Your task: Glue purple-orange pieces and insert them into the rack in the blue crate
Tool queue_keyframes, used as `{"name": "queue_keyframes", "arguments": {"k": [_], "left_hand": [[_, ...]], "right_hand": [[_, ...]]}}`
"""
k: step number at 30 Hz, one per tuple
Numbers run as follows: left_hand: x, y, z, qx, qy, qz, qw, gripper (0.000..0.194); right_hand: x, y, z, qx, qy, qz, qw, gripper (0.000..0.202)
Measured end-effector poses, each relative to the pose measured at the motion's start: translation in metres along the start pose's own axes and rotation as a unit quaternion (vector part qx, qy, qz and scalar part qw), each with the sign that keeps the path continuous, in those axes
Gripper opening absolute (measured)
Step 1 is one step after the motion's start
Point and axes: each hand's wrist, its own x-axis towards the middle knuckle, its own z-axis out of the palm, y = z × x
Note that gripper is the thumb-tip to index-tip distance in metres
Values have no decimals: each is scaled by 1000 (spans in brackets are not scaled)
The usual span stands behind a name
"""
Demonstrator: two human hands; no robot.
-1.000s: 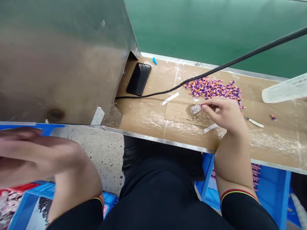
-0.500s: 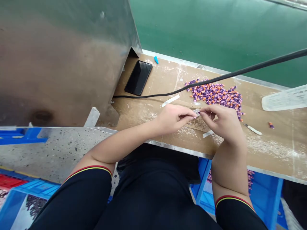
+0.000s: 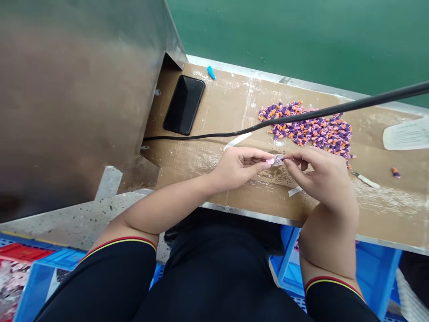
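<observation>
My left hand [image 3: 236,167] is closed in a pinch, with a small pink piece [image 3: 270,161] at its fingertips. Between my two hands sits a small clear round item [image 3: 278,160]; whether it is held or rests on the table I cannot tell. My right hand [image 3: 321,174] pinches a tiny dark purple piece [image 3: 283,159] against the right side of the clear item. Just beyond my right hand lies a pile of small purple, orange and pink pieces [image 3: 311,129].
A black cable [image 3: 228,134] crosses above the cardboard-covered table [image 3: 231,103]. A phone [image 3: 184,105], a blue cap-like piece [image 3: 211,72], tape strips [image 3: 237,141], a small knife [image 3: 367,180] and a white scoop-like piece [image 3: 407,135] lie about. A metal panel [image 3: 77,98] stands left; blue crates [image 3: 375,273] sit below.
The view has shifted slightly. My hands stay together at the same spot, a little farther apart, and the clear round item and pink piece show more plainly.
</observation>
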Motion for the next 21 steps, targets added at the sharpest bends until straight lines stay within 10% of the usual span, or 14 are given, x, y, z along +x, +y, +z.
{"name": "queue_keyframes", "arguments": {"k": [10,17,21], "left_hand": [[2,-4,2,16,68,24,997,37],[6,-10,-3,204,116,300,925,18],[6,-11,-5,199,107,291,929,21]], "right_hand": [[-6,-22,17,148,107,90,979,13],[-5,-32,39,244,156,85,954,14],[-2,-36,49,286,198,67,935,12]]}}
